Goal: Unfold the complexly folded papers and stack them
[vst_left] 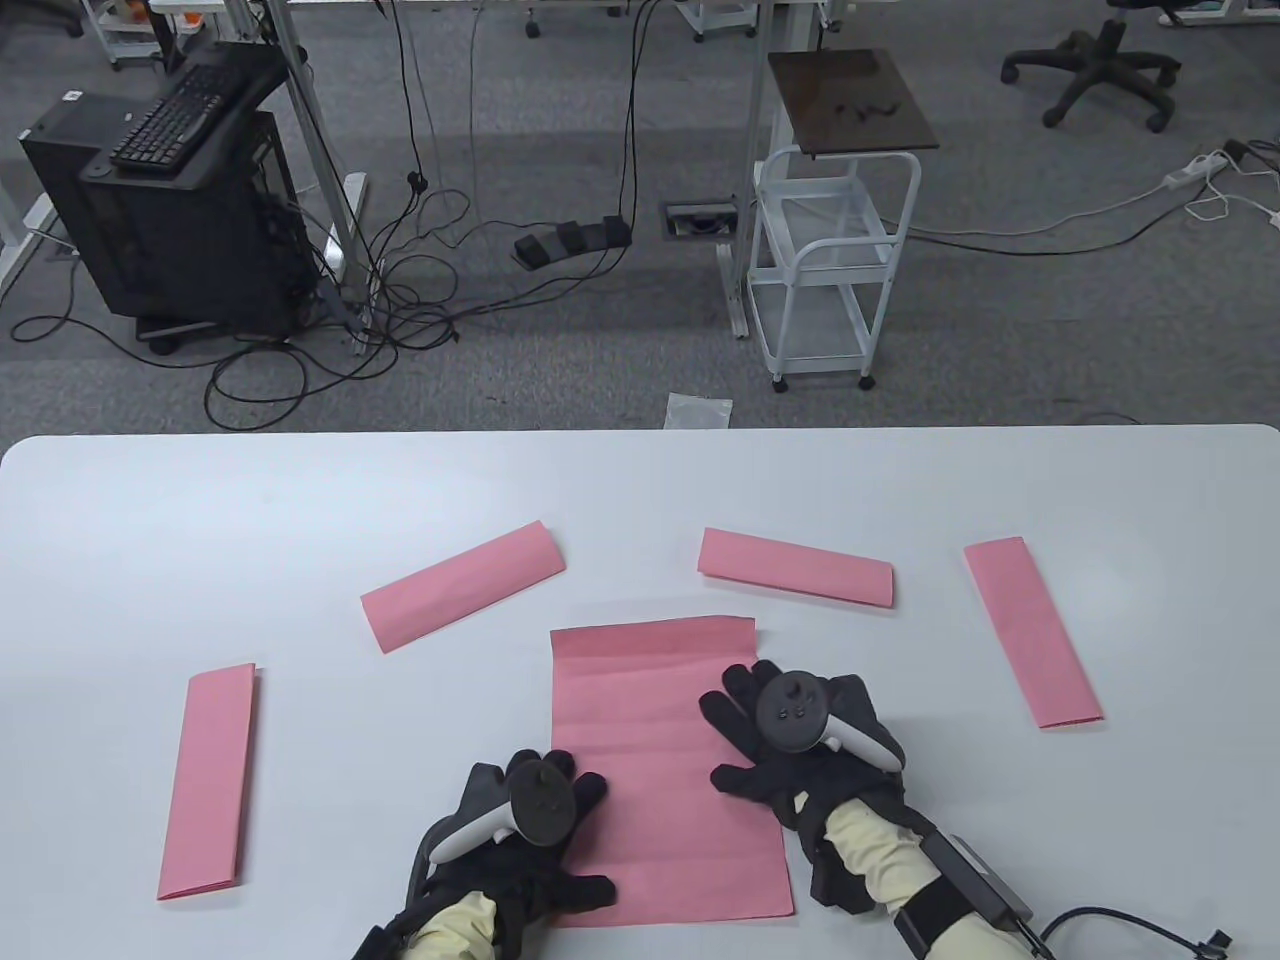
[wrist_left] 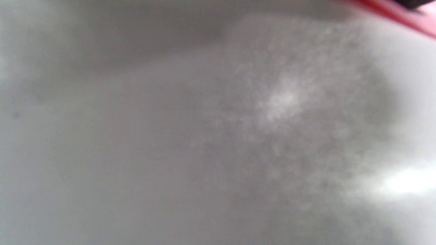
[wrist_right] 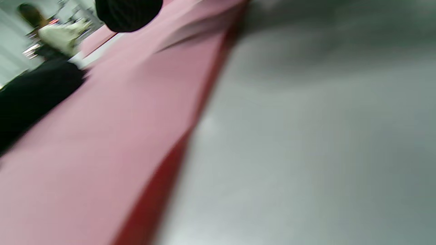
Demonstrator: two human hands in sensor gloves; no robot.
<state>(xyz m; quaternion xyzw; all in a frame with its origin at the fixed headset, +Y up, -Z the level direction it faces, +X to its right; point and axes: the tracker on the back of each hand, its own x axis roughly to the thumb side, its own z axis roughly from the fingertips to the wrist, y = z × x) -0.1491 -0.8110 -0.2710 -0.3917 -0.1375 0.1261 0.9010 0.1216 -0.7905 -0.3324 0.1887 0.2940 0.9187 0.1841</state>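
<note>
An unfolded pink sheet (vst_left: pixel 650 760) lies flat on the white table (vst_left: pixel 640 480) at the front middle, creased across. My left hand (vst_left: pixel 530 840) rests flat on its left edge, fingers spread. My right hand (vst_left: pixel 790 740) rests flat on its right edge, fingers spread. Several folded pink strips lie around it: one at far left (vst_left: pixel 208 782), one at left middle (vst_left: pixel 462 584), one at right middle (vst_left: pixel 796 566), one at far right (vst_left: pixel 1032 630). The right wrist view shows the pink sheet (wrist_right: pixel 102 143) up close and a dark fingertip (wrist_right: pixel 127 13). The left wrist view is blurred, with a pink edge (wrist_left: pixel 395 17) at top right.
The table's far edge (vst_left: pixel 640 432) runs across the middle of the table view. Beyond it on the floor stand a white cart (vst_left: pixel 830 270), a computer tower (vst_left: pixel 170 220) and cables.
</note>
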